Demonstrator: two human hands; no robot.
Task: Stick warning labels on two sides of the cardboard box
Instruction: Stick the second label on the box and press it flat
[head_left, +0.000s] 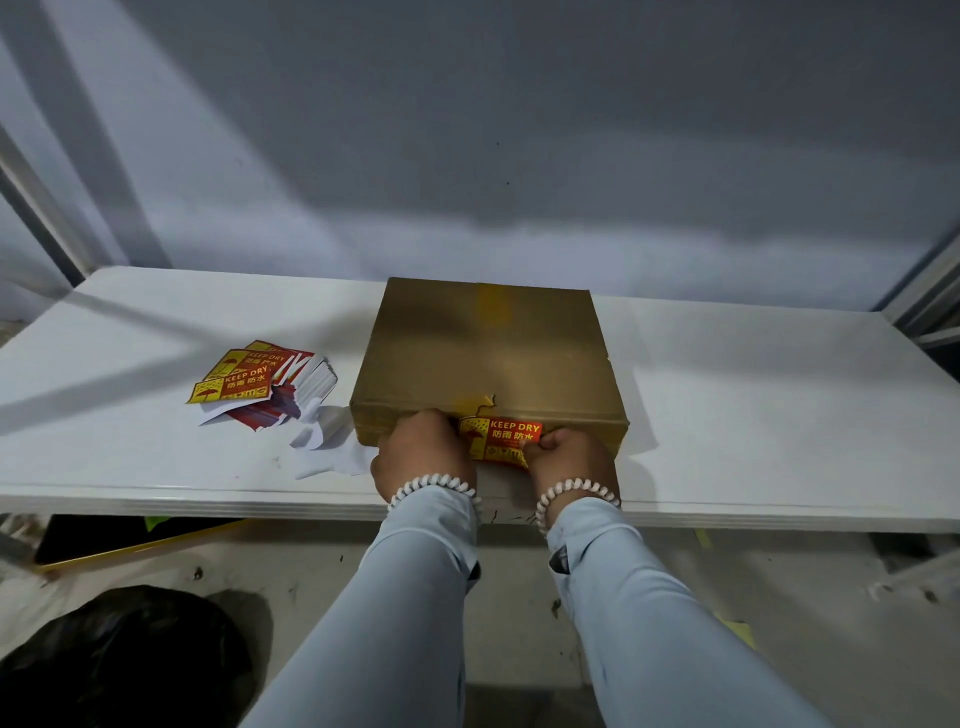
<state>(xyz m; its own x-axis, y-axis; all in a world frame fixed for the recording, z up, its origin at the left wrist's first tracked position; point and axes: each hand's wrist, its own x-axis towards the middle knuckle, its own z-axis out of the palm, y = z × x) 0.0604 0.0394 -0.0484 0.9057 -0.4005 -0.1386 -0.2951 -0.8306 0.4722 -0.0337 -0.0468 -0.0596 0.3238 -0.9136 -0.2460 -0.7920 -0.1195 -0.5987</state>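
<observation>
— How are the hands placed?
— The left hand (423, 452) and right hand (569, 460) are pressed against the near side of the cardboard box (491, 353), which is set on the white table (753, 415); a red-and-yellow warning label (501, 439) is pinched between them at its two ends.
— What is found nearby?
— A pile of spare labels (244, 382) is left on the table to the left; torn backing paper (324, 447) is strewn beside the box's corner.

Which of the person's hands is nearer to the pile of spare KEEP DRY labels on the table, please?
Left. The left hand presses the label on the box's near side, with the pile of spare labels just beyond it to the left; the right hand is farther away.
</observation>
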